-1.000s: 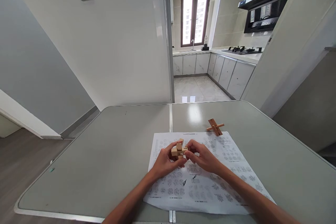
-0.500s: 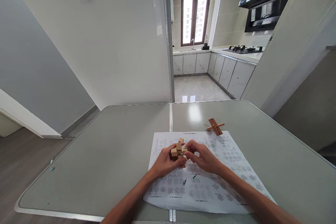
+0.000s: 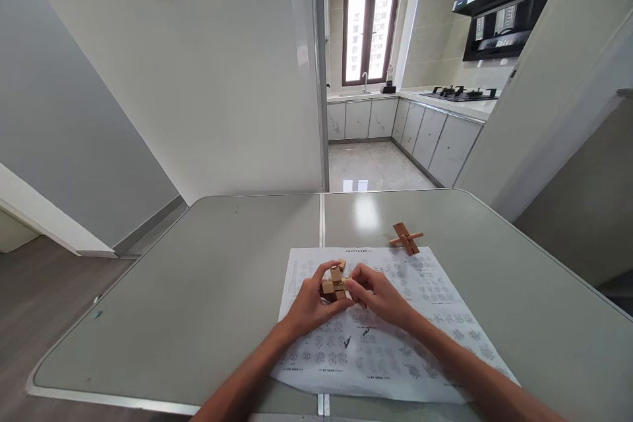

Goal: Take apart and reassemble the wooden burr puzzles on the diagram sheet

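Between my two hands is a light wooden interlocking puzzle (image 3: 336, 282), made of several notched blocks. My left hand (image 3: 312, 303) is closed round its left side, with the thumb along the near edge and the fingers over the far side. On the right, my right hand (image 3: 376, 293) pinches a block at the puzzle's right end between thumb and fingers. A small loose-looking wooden piece (image 3: 342, 264) shows just beyond the puzzle; I cannot tell if it touches. Beneath both hands lies a large printed sheet (image 3: 386, 369) with rows of diagrams and two dark tick marks.
A brown wooden cross-shaped puzzle (image 3: 406, 239) rests at the sheet's far right corner. All this is on a grey-green table (image 3: 198, 297) with a pale metal rim and a centre seam. Beyond are a wall (image 3: 237, 79) and a kitchen counter (image 3: 370, 96).
The puzzle has tilted slightly in my left hand. My right fingers have closed further over the block at its right end, hiding the dark mark that showed there.
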Tool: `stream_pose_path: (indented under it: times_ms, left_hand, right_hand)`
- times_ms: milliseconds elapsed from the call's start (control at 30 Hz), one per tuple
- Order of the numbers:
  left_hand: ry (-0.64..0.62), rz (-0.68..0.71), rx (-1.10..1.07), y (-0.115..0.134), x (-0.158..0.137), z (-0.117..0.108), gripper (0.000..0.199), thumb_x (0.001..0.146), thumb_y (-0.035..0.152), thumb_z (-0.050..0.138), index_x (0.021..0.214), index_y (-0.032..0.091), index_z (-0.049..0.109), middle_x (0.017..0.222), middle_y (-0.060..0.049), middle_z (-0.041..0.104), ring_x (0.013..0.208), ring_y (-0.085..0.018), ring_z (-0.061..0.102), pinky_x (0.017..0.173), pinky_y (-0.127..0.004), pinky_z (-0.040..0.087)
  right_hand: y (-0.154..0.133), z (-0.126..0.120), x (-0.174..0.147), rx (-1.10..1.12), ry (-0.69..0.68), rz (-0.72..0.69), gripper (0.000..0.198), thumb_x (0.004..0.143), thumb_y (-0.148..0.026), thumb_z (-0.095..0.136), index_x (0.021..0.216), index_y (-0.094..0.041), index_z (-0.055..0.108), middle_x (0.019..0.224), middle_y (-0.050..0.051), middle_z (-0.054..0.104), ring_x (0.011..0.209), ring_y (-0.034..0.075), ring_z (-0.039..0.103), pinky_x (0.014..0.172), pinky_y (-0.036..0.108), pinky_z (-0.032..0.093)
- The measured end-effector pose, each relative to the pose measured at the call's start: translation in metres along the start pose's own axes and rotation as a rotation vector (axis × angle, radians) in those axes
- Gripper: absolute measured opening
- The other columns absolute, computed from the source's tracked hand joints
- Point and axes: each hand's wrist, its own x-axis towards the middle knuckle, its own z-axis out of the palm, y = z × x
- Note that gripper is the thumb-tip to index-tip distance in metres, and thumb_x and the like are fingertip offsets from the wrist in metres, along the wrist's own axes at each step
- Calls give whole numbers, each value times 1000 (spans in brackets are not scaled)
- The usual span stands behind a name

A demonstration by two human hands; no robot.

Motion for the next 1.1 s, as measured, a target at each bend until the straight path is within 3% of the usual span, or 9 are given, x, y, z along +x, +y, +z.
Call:
stream_pose_path:
  times_ms: [200, 400, 533, 633, 900, 1000, 1100]
  left_hand:
    - [-7, -2, -3, 1, -1, 0, 64, 82, 39, 78, 139, 25, 54, 74, 5, 62, 65, -13, 59, 67, -26, 55]
    - [-7, -4, -20, -6, 2, 3, 62, 87, 40, 71, 143, 24, 49, 72, 5, 64, 61, -12, 58, 62, -23, 52]
    - [147, 53, 210, -15, 6, -4, 64, 91, 39, 63, 150, 24, 43, 74, 4, 67, 57, -11, 56, 59, -22, 47]
    - [283, 7, 484, -22, 9, -12, 59, 95, 40, 56, 150, 24, 44, 69, 5, 64, 56, -14, 57, 59, -24, 43]
    - [256, -109, 786, -31, 11, -20, 46, 99, 38, 50, 141, 24, 60, 69, -1, 69, 67, -21, 66, 62, -27, 39]
    - [280, -41, 817, -29, 11, -19, 41, 101, 40, 50, 137, 25, 62, 83, -4, 73, 77, -22, 68, 66, -29, 42]
    - [331, 117, 833, -25, 12, -17, 35, 99, 47, 56, 123, 24, 67, 98, -7, 69, 91, -24, 65, 78, -33, 46]
  right_hand:
    - [2, 1, 3, 129, -40, 95, 51, 90, -73, 58, 82, -23, 49, 61, -4, 58, 51, 12, 46, 55, 28, 39]
    - [-1, -6, 2, 279, -92, 120, 49, 93, -68, 59, 78, -23, 48, 57, -6, 54, 47, 10, 41, 56, 28, 36]
    - [-4, -12, 2, 388, -69, 146, 48, 93, -64, 62, 74, -22, 47, 58, -6, 50, 46, 9, 38, 53, 27, 33]
    - [-2, -14, 4, 396, 25, 158, 48, 92, -63, 64, 74, -22, 47, 61, -6, 51, 48, 9, 40, 54, 27, 33]
    - [7, -17, 9, 420, 174, 207, 48, 88, -64, 68, 76, -22, 48, 67, -5, 51, 51, 10, 40, 54, 27, 36]
    - [7, -17, 10, 403, 183, 202, 49, 89, -65, 67, 76, -22, 47, 67, -5, 51, 51, 10, 40, 55, 27, 36]
    - [6, -17, 10, 392, 190, 199, 50, 88, -66, 67, 75, -22, 46, 66, -5, 51, 51, 10, 40, 55, 27, 36]
